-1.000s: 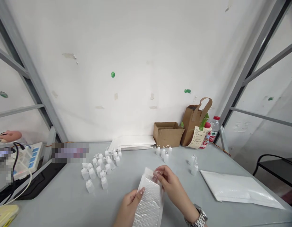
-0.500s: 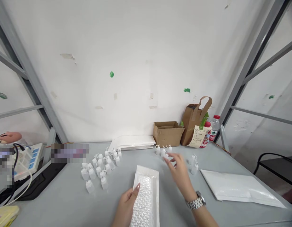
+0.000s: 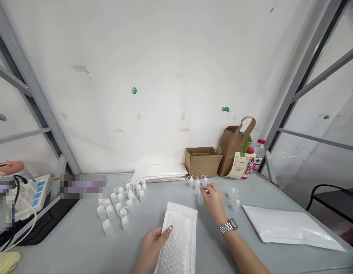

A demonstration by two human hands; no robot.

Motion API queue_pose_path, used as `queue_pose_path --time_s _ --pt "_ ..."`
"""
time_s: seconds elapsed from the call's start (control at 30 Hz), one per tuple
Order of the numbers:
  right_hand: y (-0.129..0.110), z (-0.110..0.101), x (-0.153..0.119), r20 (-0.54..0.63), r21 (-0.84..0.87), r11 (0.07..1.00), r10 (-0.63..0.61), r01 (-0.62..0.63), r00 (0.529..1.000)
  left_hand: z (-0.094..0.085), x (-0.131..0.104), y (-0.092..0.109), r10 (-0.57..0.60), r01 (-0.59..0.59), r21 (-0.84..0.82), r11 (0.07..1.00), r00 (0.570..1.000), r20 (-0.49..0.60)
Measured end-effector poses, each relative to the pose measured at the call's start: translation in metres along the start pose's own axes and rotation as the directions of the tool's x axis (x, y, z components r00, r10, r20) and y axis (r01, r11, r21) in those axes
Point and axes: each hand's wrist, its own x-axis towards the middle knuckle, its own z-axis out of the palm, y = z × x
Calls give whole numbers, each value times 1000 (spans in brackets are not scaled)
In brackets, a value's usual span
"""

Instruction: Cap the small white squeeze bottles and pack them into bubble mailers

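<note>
My left hand (image 3: 155, 243) grips a white bubble mailer (image 3: 179, 243), thumb on top, at the lower middle of the view. With fingers pinched, my right hand (image 3: 214, 201) holds a small white plastic squeeze bottle (image 3: 200, 198) by its top; whether the bottle touches the table cannot be told. Just behind it stand three similar bottles (image 3: 197, 184). Two more bottles (image 3: 235, 204) are to the right of my right hand. On the left, several bottles with looped cap straps (image 3: 119, 207) stand in a loose cluster.
A flat white padded mailer (image 3: 290, 226) lies at the right of the grey table (image 3: 79, 251). Along the wall are a stack of white mailers (image 3: 162, 173), a cardboard box (image 3: 203, 163), a paper bag (image 3: 232, 148) and drink bottles (image 3: 259, 156). A power strip (image 3: 36, 196) sits far left.
My right hand's fingers have closed on the top of a small bottle and it now stands nearer me than the others behind. The mailer in my left hand has shifted slightly right.
</note>
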Motion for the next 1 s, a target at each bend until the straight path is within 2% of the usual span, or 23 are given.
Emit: queue_pose_path --time_s 0.17,0.33,0.43,0.53,0.6,0.7,0.77,0.83,1.0 --pt "2 2 -2 19 46 995 84 -84 996 -2 3 -1 12 -11 13 1000 998 -68" --pt "-4 -7 1 64 129 981 140 -147 988 -3 2 -1 45 -41 49 998 994 -95" --pt "-21 -15 -1 125 256 946 173 -200 977 -1 1 -1 34 -31 44 999 997 -63" --pt "-46 -17 -12 166 441 864 186 -242 968 2 1 -1 43 -42 28 999 999 -7" --pt "-60 -15 -23 139 491 843 172 -219 975 5 1 -2 60 -62 48 997 998 31" --pt "-71 -8 -39 88 477 869 105 -134 991 7 -1 -2 108 -113 115 987 993 55" --pt "-72 -4 -46 108 461 879 83 -124 991 9 -3 0 142 -147 130 980 989 49" --pt "-69 -2 -48 162 470 864 115 -179 980 10 -5 1 156 -160 115 980 987 43" --pt "-61 -1 -44 278 559 767 186 -316 942 11 -6 2 151 -155 73 985 987 59"
